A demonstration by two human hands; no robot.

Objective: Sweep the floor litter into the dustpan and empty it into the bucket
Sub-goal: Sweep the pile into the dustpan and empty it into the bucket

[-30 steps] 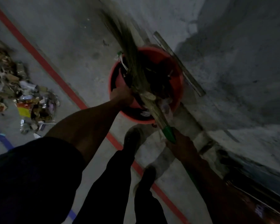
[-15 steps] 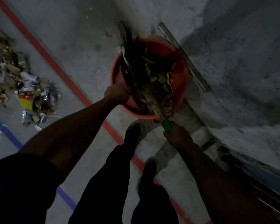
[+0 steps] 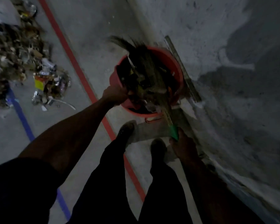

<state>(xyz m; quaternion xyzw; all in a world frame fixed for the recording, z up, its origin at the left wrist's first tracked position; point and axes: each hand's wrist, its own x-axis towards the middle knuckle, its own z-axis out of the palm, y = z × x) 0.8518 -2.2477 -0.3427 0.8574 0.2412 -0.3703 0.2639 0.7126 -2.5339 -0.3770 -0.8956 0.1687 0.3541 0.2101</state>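
- Two hands are busy at the red bucket (image 3: 176, 65), which stands on the concrete floor (image 3: 94, 29) close to the wall (image 3: 233, 110), just ahead of the person's shoes.
- Left hand (image 3: 116, 94) is at the near-left rim of the bucket, with fingers curled around something dark that tips into it. I judge this is the dustpan (image 3: 128, 75), but the dim light and blur do not let me be sure of its shape.
- Right hand (image 3: 183, 143) is on the near-right side of the bucket and grips the green handle of the grass broom (image 3: 152, 68) with closed fingers.
- Long axis of the broom runs from this hand up and to the left, across the mouth of the bucket, and the bristle tips stick out past the far rim.
- Litter already fills much of the bucket, under the bristles.
- Large pile of floor litter (image 3: 23, 59) lies well to the left of the bucket, beyond the red floor line (image 3: 81, 73) and beside the blue line (image 3: 23, 117).
- In my judgement the emptying step is in hand, and the next sweep must turn away from the bucket to the left, where the left hand is the nearer one.
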